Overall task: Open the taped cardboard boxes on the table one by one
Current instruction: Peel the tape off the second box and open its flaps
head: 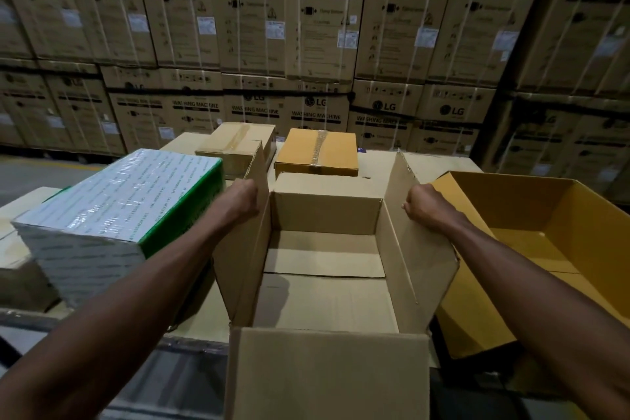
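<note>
Head view of an opened brown cardboard box point(324, 269) at the centre of the desk point(378, 160), its 4 flaps raised or spread and its interior bare. The left hand point(242, 198) is curled around the outer face of the upright left flap point(254, 208); its fingers are hidden behind the flap, so how far they wrap cannot be told, but the hand is clenched on the flap's edge. The right hand point(422, 204) is clenched on the upright right flap point(414, 225), with the fingers point(407, 206) folded over its inner face. The near flap point(327, 372) hangs forward toward the viewer; the far flap point(327, 186) lies tilted away.

Right of this box, touching it, stands an open yellow-brown box point(531, 222), also bare inside. Left of it sits a white and green package point(112, 215) wrapped in clear film. Behind, 2 smaller boxes remain sealed with tape: a pale brown one point(235, 143) and an orange-brown one point(317, 150), set just beside each other. Stacked washing machine cartons point(324, 14) printed LG fill the background in 2 tiers.
</note>
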